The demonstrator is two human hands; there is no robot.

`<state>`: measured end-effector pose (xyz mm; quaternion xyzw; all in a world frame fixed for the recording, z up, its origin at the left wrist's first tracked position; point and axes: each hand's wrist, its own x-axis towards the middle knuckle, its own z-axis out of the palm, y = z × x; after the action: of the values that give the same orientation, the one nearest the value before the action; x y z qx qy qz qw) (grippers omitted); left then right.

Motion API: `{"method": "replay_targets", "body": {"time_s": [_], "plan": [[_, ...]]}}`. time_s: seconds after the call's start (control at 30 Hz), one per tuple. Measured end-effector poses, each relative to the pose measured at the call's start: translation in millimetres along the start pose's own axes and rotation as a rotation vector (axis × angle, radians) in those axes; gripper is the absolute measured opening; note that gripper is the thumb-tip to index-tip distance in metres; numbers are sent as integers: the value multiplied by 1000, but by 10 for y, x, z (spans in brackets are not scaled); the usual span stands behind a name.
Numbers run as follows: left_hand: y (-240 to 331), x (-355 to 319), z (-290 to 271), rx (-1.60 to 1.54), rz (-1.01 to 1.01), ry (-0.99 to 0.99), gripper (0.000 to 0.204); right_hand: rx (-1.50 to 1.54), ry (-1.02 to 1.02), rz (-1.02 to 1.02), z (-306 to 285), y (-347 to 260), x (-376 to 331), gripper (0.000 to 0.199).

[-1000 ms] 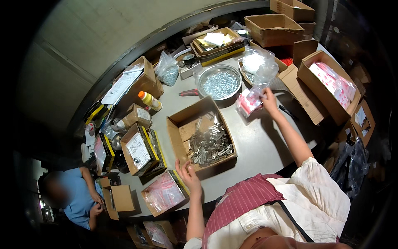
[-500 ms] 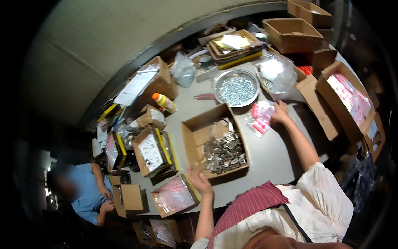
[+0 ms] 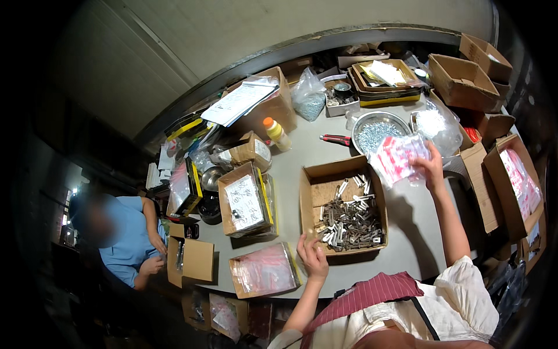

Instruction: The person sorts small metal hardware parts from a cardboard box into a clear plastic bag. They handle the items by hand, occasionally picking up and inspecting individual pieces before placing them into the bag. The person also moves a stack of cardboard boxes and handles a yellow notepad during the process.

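The right hand (image 3: 427, 164) pinches bags (image 3: 395, 158) by one edge; the left hand (image 3: 315, 262), loosely spread, seemingly steadies the box (image 3: 332, 170).

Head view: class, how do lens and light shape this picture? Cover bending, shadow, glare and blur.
In the head view, the wall's lower edge bows into an arc; in the head view, a dark shadow falls on the table below the right forearm; there too, glare whitens the clear bag; also in the head view, the co-worker's head is blurred.
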<state>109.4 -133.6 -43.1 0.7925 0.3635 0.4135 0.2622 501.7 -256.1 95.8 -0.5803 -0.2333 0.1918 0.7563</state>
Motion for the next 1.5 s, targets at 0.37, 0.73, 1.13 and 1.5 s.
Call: {"method": "replay_targets", "body": {"time_s": [0.37,0.73,1.13,1.5], "plan": [[13,119,-39,-41,88,-6,34,259,-159,391,1574,426,1712,31],[-104,140,6,-93,183,61,31,304,-157,477,3797,393,3717,99],[-77,100,-42,-86,161,30,29,-793,-637,-439,1770,736,561,46],[440,-40,-255,-7,46,-152,26,-847,-426,-138,232,883,-1732,67]]}}
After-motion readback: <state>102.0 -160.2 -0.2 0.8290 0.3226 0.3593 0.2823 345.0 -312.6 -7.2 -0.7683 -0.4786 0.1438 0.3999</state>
